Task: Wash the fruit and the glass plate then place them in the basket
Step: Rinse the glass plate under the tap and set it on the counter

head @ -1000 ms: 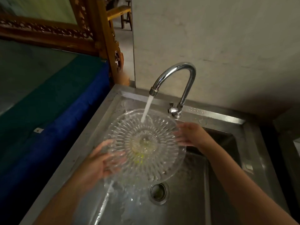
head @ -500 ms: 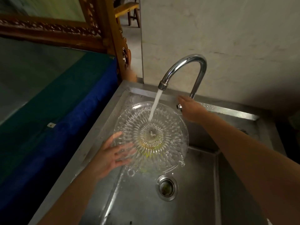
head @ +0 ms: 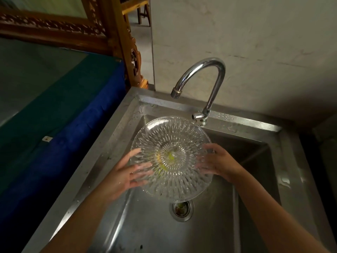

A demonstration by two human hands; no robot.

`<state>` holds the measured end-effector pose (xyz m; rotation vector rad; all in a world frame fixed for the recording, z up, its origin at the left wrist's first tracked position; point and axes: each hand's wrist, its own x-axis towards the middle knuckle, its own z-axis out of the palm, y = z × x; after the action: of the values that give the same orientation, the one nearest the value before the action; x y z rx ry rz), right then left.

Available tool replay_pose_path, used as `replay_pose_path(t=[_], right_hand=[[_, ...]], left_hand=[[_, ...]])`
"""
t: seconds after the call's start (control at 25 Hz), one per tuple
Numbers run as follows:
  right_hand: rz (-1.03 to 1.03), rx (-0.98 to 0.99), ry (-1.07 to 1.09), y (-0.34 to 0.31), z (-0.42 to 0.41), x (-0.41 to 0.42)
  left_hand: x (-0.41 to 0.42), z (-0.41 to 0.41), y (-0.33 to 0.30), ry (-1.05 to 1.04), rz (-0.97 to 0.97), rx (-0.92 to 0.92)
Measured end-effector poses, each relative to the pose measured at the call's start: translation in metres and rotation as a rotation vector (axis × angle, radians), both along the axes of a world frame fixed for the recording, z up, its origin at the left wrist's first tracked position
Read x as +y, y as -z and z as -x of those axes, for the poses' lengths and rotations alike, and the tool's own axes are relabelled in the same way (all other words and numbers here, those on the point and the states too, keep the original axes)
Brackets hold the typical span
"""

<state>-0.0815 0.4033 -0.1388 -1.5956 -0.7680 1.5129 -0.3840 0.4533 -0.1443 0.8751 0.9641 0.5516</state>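
The round cut-glass plate (head: 171, 136) hangs tilted over the steel sink (head: 109, 143), below the tap's spout. My left hand (head: 124, 178) holds its left rim, thumb at the edge and fingers spread behind the glass. My right hand (head: 220, 165) holds the right rim the same way, its fingers showing blurred through the glass. A yellow-green patch shows through the plate's centre; I cannot tell what it is. No fruit or basket is in view.
The chrome tap (head: 217, 70) arches over the back of the basin with no water running. The drain (head: 181, 209) holds yellow-green scraps. A blue and green cloth surface (head: 63, 134) lies to the left, with a carved wooden frame (head: 116, 33) behind it.
The water stream has stopped. My right hand left the tap's handle and came back down to the plate's right rim. The left hand kept hold of the plate.
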Motion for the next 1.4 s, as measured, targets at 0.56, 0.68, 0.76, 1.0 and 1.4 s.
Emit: replay_pose_path(t=[0.56, 0.68, 0.76, 1.0, 1.4], right_hand=[[-0.395, -0.165, 0.343, -0.042, -0.038, -0.113], [-0.337, -0.140, 0.427, -0.062, -0.042, -0.145], [-0.316, -0.158, 0.448, -0.084, -0.047, -0.168], [-0.280, -0.232, 0.620, -0.147, -0.078, -0.275], [-0.139, -0.223, 1.072, -0.157, -0.094, -0.522]], left_hand=[[-0.029, -0.050, -0.025, 0.023, -1.018, 0.438], [-0.049, -0.065, -0.050, 0.104, -0.830, 0.366], [-0.061, -0.076, -0.069, 0.119, -0.722, 0.290], [-0.107, -0.145, -0.130, 0.291, -0.439, 0.086], [-0.254, -0.277, -0.150, 0.870, -0.252, 0.087]])
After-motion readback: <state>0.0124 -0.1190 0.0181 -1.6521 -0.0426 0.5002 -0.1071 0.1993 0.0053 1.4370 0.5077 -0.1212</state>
